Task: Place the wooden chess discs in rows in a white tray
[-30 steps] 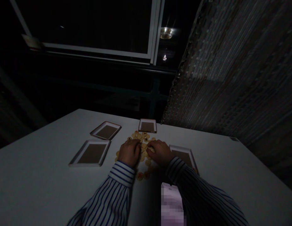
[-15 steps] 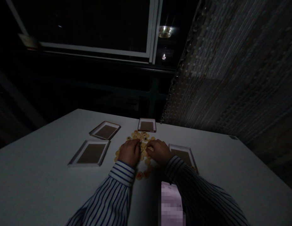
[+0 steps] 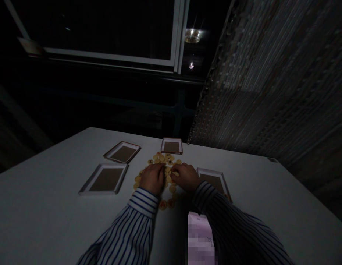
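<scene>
Round wooden pieces (image 3: 162, 158), some with red or black marks, lie loosely in the middle of the white table (image 3: 63, 221). Over the left part of the pile rests my left hand (image 3: 152, 178), its fingers curled and their tips hidden. My right hand (image 3: 185, 177) is at the pile's right side, thumb and fingers pinched together among the pieces; whatever they hold is too small and dark to make out. Two red-marked pieces (image 3: 163, 204) lie nearer to me, between my forearms.
Shallow box trays stand around the pile: two at the left (image 3: 123, 152) (image 3: 106, 179), one behind (image 3: 171, 146), one at the right (image 3: 213, 180), partly behind my right wrist. A pinkish, partly pixelated object (image 3: 200, 235) is at the front. A bead curtain (image 3: 242, 81) hangs behind.
Both hands stay almost where they were over the pieces. The whole view has shifted very slightly.
</scene>
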